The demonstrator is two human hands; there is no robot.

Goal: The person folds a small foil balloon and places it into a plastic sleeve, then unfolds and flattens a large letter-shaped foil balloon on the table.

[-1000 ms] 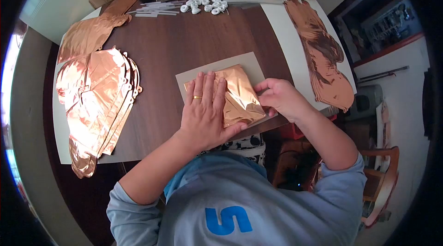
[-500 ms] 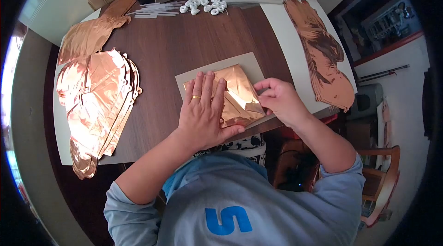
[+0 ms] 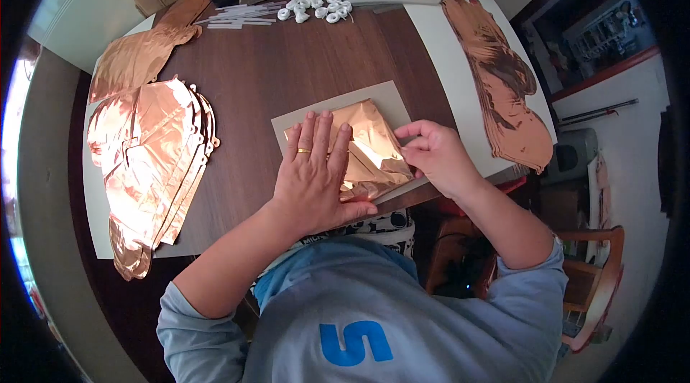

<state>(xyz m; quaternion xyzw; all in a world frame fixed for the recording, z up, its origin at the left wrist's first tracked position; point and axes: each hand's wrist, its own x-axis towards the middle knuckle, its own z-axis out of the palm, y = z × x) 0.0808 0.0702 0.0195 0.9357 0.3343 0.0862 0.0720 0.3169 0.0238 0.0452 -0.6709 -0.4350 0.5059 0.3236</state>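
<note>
Left hand (image 3: 307, 187): your fingers spread flat on folded copper-coloured foil (image 3: 372, 140)
Right hand (image 3: 437, 158): apparently pinching its edge

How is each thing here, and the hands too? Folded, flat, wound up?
Card: flat, partly covered
Copper foil: folded, creased, on the card
Left hand: flat on the foil
Right hand: curled, at the foil's edge
Near left pile: stacked, shiny
Right pile: stacked, wrinkled
White coils: wound, heaped together
White sticks: loose, overlapping
</note>
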